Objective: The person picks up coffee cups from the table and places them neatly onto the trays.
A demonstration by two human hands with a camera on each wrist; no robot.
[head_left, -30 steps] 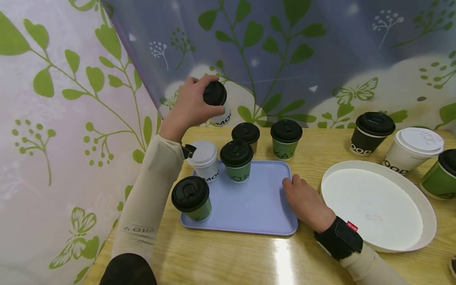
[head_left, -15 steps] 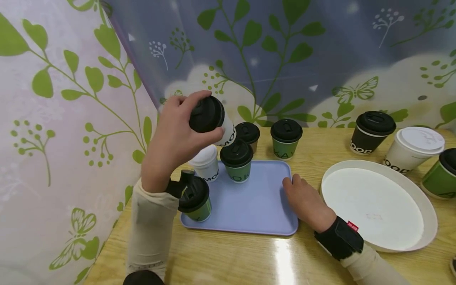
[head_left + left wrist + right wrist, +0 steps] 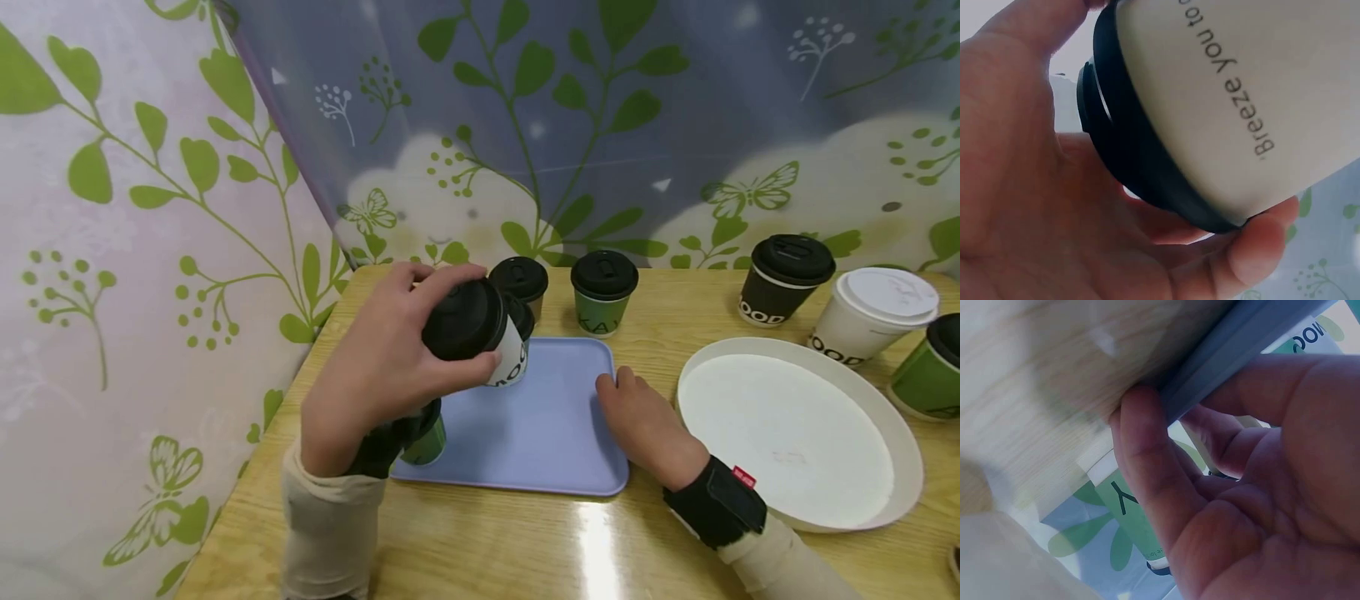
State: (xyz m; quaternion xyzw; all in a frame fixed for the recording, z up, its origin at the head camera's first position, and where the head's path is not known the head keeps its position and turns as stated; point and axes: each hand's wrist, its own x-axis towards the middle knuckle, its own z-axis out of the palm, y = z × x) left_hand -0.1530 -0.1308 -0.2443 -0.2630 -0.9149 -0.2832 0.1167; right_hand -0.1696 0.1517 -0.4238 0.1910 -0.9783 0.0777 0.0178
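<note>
In the head view my left hand (image 3: 378, 358) grips a white paper cup (image 3: 513, 354) by its black lid, thumb and fingers spread round it. The cup hangs tilted over the left part of a lilac tray (image 3: 540, 425). Dark print shows on its side (image 3: 1235, 94) in the left wrist view. At the tray's right edge my right hand (image 3: 648, 433) pinches the rim (image 3: 1210, 369). A green cup (image 3: 426, 439) on the front left corner is partly covered by my left wrist. Another black-lidded cup (image 3: 522, 315) is mostly hidden behind the held cup.
Behind the tray stand a brown cup (image 3: 536, 308) and a green cup (image 3: 600, 315), both black-lidded. Right of it lies a round white tray (image 3: 795, 442), with a black cup (image 3: 772, 302), a white cup (image 3: 847, 329) and a green cup (image 3: 926, 375) beyond. A patterned wall closes the back.
My left hand has brought the white cup down and towards me, from near the back wall to over the tray. It now hides the white-lidded cup. The right hand stays at the rim.
</note>
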